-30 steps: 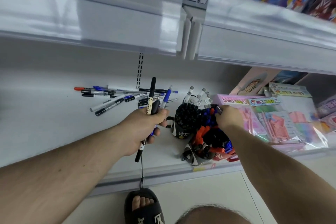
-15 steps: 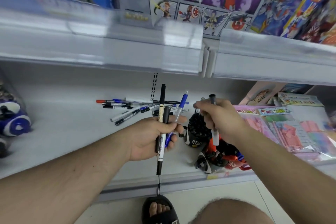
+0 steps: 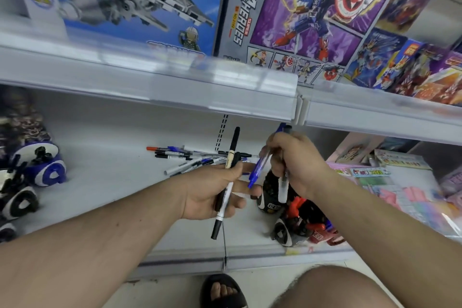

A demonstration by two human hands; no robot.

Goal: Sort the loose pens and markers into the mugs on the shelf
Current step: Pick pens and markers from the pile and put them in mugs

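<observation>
My left hand (image 3: 212,192) pinches a long black-and-white marker (image 3: 226,197) upright under its thumb, with a second dark marker beside it; its fingers reach toward my right hand. My right hand (image 3: 300,165) grips a blue pen (image 3: 260,166) and a white marker (image 3: 283,189), both pointing down over the mugs. A black mug (image 3: 268,201) stands just below it, partly hidden. A tilted black-and-white mug (image 3: 282,232) and a red mug (image 3: 318,234) sit nearer the shelf edge, holding red and dark pens. Several loose pens (image 3: 187,157) lie at the back of the shelf.
The upper shelf edge (image 3: 175,92) hangs low over the work area, with toy boxes (image 3: 287,12) on it. Blue-and-white toys (image 3: 42,170) sit at the left. Pink stationery packs (image 3: 400,190) lie to the right. My sandalled foot (image 3: 222,292) and knee are below.
My right hand has moved left and taken the blue pen out of my left hand, still gripping the white marker. The view has tilted upward, showing the toy boxes.
</observation>
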